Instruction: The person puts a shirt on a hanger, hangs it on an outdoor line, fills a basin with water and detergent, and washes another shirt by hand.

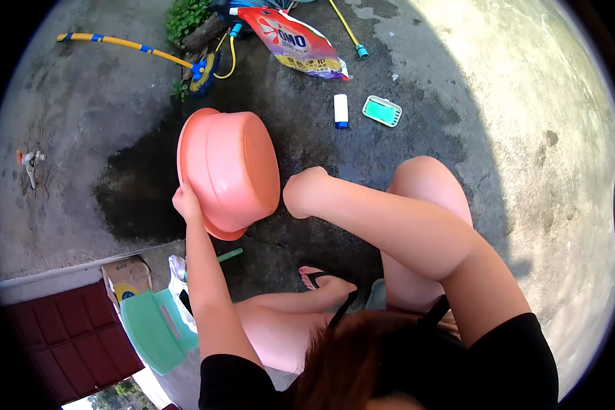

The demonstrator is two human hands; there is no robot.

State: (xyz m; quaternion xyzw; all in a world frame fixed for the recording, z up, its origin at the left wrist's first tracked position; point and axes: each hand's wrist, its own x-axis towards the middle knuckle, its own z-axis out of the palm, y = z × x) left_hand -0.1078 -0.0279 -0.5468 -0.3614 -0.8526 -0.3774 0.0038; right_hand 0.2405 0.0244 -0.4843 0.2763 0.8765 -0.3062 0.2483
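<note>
Pink plastic basin being held on its side by the left hand

The inside of the pink plastic basin (229,171) is being hidden, its mouth being turned left and its base right. The fingers of the right hand (306,192) are being concealed by its own bent back, so how far it is open cannot be told; nor can any hold. The OMO detergent bag (292,44) is being cut off slightly at the top edge, and the green plastic stool (154,335) is being partly covered by the left forearm.

Wet concrete (321,147) is being left bare between the basin and the white blue-capped bottle (341,109), beside which the soap dish (383,111) is being seen.

The basin's rim is being gripped at its lower left by the closed left hand (186,202); its base is being neared by the right, contact being unclear.
</note>
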